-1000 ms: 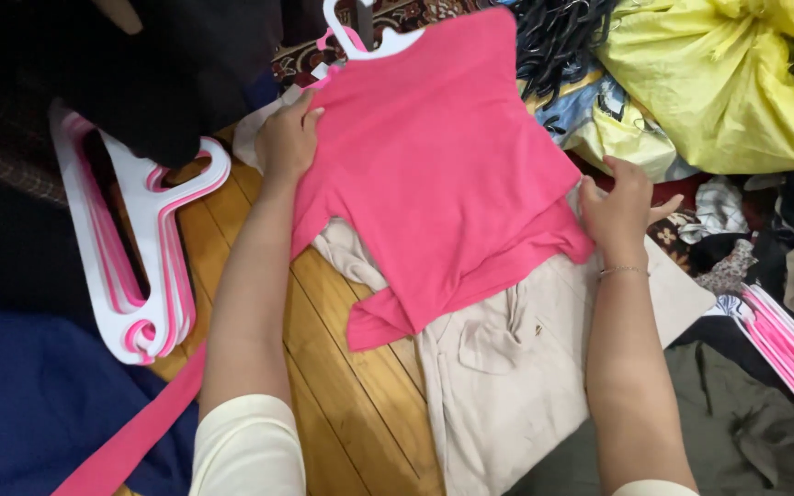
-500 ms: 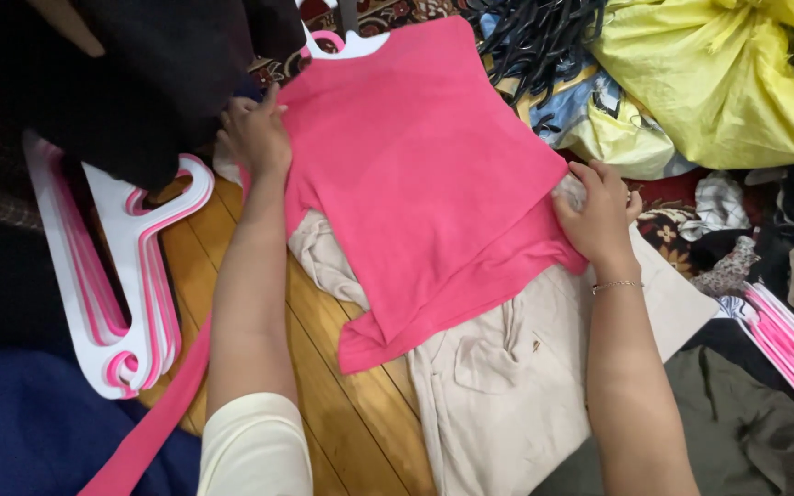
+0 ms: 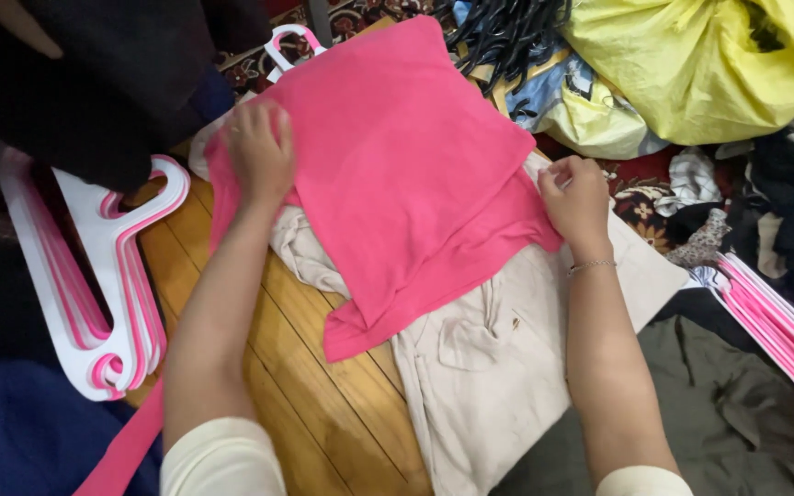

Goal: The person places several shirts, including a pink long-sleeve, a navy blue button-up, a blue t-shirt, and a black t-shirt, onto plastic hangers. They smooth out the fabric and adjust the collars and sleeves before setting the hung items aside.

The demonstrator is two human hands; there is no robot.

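A bright pink shirt (image 3: 397, 174) lies spread on a beige garment (image 3: 498, 367) on a wooden board (image 3: 314, 404). A white and pink hanger hook (image 3: 289, 44) pokes out at the shirt's top. My left hand (image 3: 257, 152) presses and pinches the shirt's left edge, fingers curled into the fabric. My right hand (image 3: 579, 204) grips the shirt's right edge where the cloth is folded over. Both forearms reach in from the bottom, with cream sleeves at the elbows.
A stack of white and pink hangers (image 3: 94, 276) lies left of the board, another bunch (image 3: 774, 321) at the right. Dark clothing (image 3: 85, 83) hangs at upper left. A yellow bag (image 3: 709, 64), black hangers (image 3: 498, 32) and heaped clothes fill the upper right. Olive fabric (image 3: 728, 413) lies lower right.
Both hands have moved inward along the shirt's sides, folding the pink fabric over. The shirt now looks narrower, and the view has shifted slightly.
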